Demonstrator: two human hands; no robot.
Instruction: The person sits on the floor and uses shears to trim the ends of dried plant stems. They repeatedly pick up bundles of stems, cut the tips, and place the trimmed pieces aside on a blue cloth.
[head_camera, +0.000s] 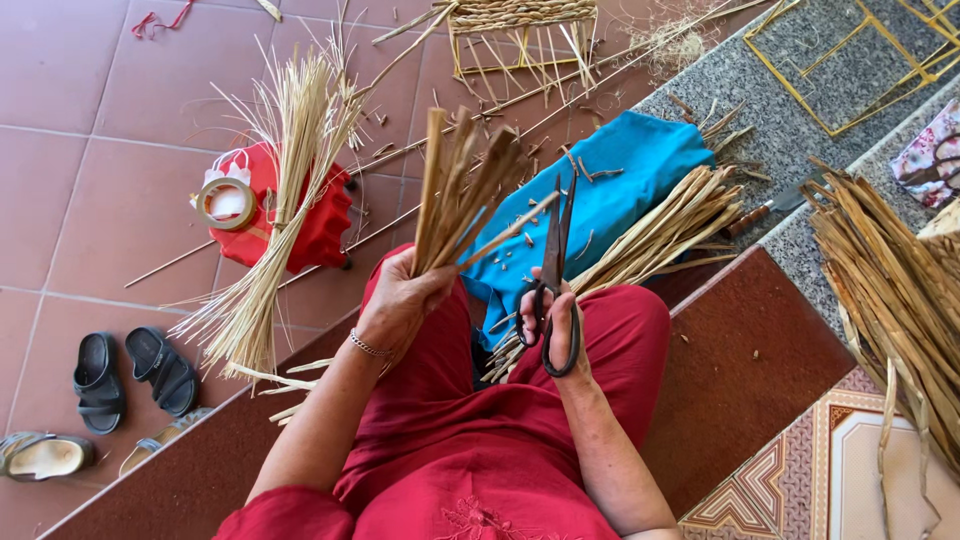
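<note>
Reed bundle and scissors in hands

Reed bundles right; tiles open.

The left hand grips a fanned bundle of flat brown cane strips, held upright above the lap of the red cloth garment. Just right of that bundle, the right hand has its fingers through the black loops of long dark metal scissors, blades slightly parted and pointing up. Behind the bundle lies a bright blue cloth, with a sheaf of tan reeds resting across its right edge. Left of the bundle, pale thin straw stalks lean over a red plastic stool bearing a roll of tape. Far lower left sit black sandals.
</note>
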